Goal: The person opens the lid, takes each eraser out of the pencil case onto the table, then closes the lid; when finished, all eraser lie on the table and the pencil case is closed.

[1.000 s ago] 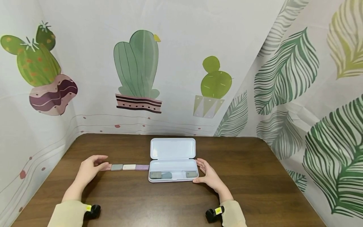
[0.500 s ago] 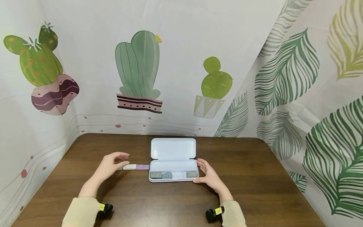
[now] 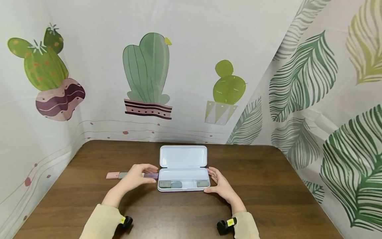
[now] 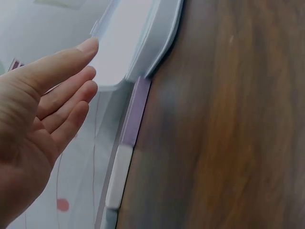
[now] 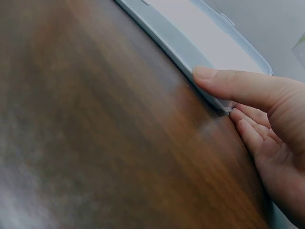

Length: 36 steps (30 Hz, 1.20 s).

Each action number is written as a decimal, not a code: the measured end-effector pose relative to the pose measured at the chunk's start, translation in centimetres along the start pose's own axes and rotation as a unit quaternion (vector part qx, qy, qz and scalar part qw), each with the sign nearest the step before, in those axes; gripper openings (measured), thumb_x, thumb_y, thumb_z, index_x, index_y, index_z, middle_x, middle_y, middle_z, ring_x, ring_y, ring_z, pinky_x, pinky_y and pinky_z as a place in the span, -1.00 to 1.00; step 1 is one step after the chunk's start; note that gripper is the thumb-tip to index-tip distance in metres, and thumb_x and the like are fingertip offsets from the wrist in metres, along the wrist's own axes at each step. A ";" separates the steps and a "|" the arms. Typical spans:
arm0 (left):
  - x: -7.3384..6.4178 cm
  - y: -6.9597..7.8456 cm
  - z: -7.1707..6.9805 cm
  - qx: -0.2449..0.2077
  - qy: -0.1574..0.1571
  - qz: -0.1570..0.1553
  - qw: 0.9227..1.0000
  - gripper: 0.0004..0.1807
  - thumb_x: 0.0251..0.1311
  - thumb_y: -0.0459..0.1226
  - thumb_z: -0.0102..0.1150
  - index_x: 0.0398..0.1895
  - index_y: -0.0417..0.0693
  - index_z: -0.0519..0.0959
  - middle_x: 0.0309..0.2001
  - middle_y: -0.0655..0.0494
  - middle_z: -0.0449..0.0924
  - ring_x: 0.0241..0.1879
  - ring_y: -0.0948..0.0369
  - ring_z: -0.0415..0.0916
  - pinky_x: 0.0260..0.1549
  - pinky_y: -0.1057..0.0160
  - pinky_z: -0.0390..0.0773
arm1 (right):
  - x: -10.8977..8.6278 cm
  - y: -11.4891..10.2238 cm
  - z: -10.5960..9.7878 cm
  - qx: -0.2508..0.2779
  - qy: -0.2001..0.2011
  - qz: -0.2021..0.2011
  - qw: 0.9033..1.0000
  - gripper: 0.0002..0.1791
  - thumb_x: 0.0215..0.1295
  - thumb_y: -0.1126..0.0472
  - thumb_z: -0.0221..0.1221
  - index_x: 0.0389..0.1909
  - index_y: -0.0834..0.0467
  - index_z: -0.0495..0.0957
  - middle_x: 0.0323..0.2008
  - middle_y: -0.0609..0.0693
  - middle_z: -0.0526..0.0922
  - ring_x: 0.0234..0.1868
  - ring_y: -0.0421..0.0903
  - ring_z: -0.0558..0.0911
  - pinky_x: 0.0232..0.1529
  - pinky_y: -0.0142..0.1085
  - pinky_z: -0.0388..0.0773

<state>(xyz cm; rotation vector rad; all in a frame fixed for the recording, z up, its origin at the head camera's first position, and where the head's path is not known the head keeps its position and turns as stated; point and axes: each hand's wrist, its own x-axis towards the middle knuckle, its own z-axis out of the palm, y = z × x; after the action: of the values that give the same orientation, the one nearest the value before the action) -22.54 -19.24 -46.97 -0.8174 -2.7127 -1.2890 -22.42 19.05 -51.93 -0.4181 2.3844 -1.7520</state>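
A white plastic pencil case [image 3: 179, 174] lies with its lid [image 3: 183, 156] raised toward the wall. Its front compartments hold small grey and blue-grey blocks [image 3: 165, 184]. Leftward from the case runs a row of flat, eraser-like blocks: purple [image 4: 136, 112], white [image 4: 119, 176], grey-blue [image 3: 122, 175] and pink [image 3: 112, 175]. My left hand [image 3: 138, 177] is over the white and purple ones, thumb and fingers spread with nothing between them. My right hand [image 5: 281, 124] holds the case's right end, thumb at the front wall and fingers along the short side.
The brown wooden table [image 3: 179, 212] backs onto a wall cloth [image 3: 191, 66] printed with cacti and leaves. Black wrist cameras are strapped at both cream sleeves [image 3: 102, 220].
My left hand has moved right along the row, from the pink block to near the case, uncovering the pink block. The right hand has stayed at the case.
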 end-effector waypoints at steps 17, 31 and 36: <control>1.2 1.1 2.6 0.021 -0.080 0.031 0.996 -0.58 -0.07 -0.32 0.49 -0.09 -0.24 0.63 -0.22 -0.01 0.75 -0.20 0.13 0.65 -0.21 0.28 0.60 | 0.1 0.1 0.0 -0.004 0.002 0.003 1.000 0.09 -0.11 0.38 0.49 0.44 0.34 0.08 0.42 0.24 0.27 0.47 0.13 0.21 0.39 -0.43 0.20; 1.4 1.4 3.2 0.056 -0.100 0.026 0.993 -0.57 -0.12 -0.30 0.53 -0.11 -0.21 0.65 -0.23 0.06 0.74 -0.26 0.24 0.61 -0.27 0.32 0.57 | 0.0 -0.1 0.1 -0.002 0.002 0.005 1.000 0.09 -0.12 0.39 0.49 0.43 0.35 0.07 0.42 0.26 0.27 0.47 0.14 0.21 0.45 -0.24 0.17; 1.4 1.6 3.3 0.070 -0.098 0.027 0.992 -0.58 -0.13 -0.31 0.53 -0.12 -0.19 0.67 -0.24 0.07 0.74 -0.24 0.22 0.63 -0.24 0.29 0.60 | 0.1 -0.1 0.0 -0.006 0.003 0.001 1.000 0.08 -0.11 0.39 0.49 0.43 0.36 0.08 0.42 0.26 0.27 0.47 0.15 0.21 0.44 -0.23 0.18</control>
<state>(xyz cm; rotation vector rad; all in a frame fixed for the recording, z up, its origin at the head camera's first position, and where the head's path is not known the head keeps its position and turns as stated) -22.38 -15.35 -47.60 -1.0454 -2.8657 -1.0442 -22.51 18.96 -51.82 -0.4124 2.3990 -1.7427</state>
